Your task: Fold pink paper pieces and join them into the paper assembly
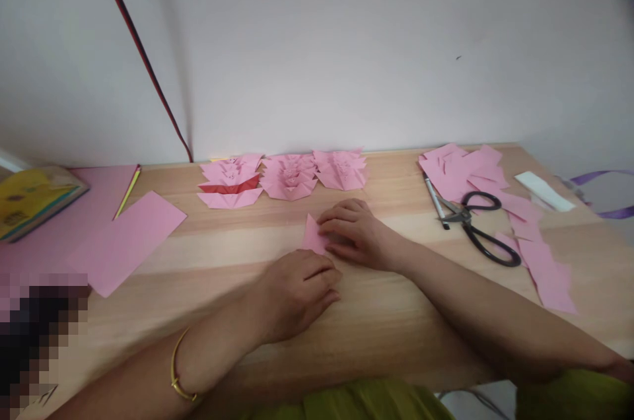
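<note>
A small folded piece of pink paper lies on the table in front of me, its upper corner pointed. My right hand comes over it from the right, with bent fingers and thumb gripping its right side. At the paper's near edge is my left hand, fingers curled and close together, holding it down against the tabletop. Both hands cover much of the paper, so its full shape is hidden. Beyond them, three groups of folded pink paper pieces stand in a row, with a red piece in the left group.
Black-handled scissors and a marker lie at the right, beside loose pink paper pieces and a white strip. Leftward are large pink sheets, a yellow pencil and a yellow book. A wall rises behind.
</note>
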Tool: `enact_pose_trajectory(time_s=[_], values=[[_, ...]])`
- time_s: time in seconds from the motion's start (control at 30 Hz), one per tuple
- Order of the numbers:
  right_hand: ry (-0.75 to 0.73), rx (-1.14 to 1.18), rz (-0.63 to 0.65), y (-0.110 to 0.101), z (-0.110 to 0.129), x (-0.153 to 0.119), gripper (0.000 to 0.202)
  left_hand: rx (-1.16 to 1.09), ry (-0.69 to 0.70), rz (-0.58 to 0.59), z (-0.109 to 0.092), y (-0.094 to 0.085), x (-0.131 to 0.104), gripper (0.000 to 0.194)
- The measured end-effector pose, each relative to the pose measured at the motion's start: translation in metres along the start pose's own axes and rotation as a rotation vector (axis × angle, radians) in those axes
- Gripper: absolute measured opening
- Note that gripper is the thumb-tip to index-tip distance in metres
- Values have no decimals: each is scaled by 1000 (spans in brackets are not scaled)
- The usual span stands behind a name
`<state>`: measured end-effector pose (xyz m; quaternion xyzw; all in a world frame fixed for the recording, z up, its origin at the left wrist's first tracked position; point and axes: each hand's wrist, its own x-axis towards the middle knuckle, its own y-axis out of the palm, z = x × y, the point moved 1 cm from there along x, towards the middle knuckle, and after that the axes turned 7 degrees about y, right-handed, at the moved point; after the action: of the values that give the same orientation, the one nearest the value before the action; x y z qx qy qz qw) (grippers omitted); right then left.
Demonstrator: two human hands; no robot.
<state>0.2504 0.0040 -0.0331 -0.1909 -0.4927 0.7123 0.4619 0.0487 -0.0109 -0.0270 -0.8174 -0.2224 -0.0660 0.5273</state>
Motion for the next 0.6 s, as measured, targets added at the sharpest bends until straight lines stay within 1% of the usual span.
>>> enact_pose_trajectory(time_s=[0.07,0.13,0.2,0.3,0.47,0.6], values=[[-8,6,6,-1,1,1,22,23,-24,-36,2,-1,1,20],[-4,6,3,-1,2,1,22,76,-76,-56,5,-1,1,24],[4,1,-5,0,2,1,21,129,-127,-30,9,0,1,34],[3,-4,-11,1,1,1,20,176,-187,45,10,2,1,47],[21,1,-8,2,1,2,21,202,-261,92,10,3,-1,52],[18,13,-8,0,3,3,22,223,-276,104,10,4,-1,55]])
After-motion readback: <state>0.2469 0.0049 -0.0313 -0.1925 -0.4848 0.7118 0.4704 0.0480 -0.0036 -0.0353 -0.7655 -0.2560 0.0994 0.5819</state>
